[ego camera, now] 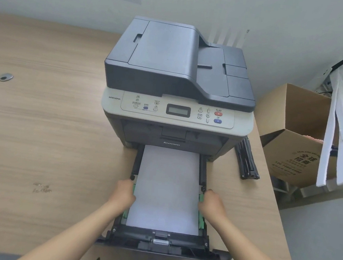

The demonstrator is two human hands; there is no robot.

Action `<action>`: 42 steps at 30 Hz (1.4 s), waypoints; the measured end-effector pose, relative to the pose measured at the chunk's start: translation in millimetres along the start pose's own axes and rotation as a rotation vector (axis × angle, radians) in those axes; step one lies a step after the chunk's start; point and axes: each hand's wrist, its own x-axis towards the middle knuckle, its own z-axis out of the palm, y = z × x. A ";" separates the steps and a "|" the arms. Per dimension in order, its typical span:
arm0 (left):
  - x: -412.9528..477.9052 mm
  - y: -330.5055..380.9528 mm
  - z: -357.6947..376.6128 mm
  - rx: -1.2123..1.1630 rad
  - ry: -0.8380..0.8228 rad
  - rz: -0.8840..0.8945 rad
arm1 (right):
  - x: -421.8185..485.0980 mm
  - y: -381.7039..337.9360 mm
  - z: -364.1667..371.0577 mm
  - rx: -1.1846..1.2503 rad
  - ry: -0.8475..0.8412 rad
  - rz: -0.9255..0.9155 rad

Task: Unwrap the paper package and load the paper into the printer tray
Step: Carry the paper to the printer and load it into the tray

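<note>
A grey and black printer [176,79] stands on the wooden desk. Its black paper tray [158,244] is pulled out toward me, and a flat stack of white paper [167,190] lies inside it. My left hand [122,193] grips the tray's left side at the green paper guide. On the other side my right hand [212,203] holds the right green guide [200,223]. Both hands press against the edges of the paper. No wrapper is in view.
The wooden desk [44,131] stretches out to the left, with a round cable hole [5,77]. A black folded stand [246,161] lies right of the printer. Past the desk's right edge sit an open cardboard box [295,142] and white foam strips [340,141].
</note>
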 end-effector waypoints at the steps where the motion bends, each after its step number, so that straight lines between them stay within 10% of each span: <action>1: -1.2 0.0 3.0 0.002 0.004 -0.009 | 0.4 0.2 0.4 0.004 0.001 0.007; 12: 4.1 -3.5 4.6 0.025 -0.034 0.007 | 2.1 0.9 5.4 0.073 -0.025 -0.011; 19: -20.6 -13.9 3.7 0.138 -0.031 0.383 | -22.5 4.1 -3.2 -0.152 0.046 -0.318; 29: -51.4 -10.6 16.0 0.232 -0.551 0.828 | -57.0 -2.3 15.3 -0.211 -0.591 -0.843; 42: -39.4 -8.3 9.0 0.441 -0.434 0.907 | -52.9 -9.1 7.5 -0.456 -0.508 -0.975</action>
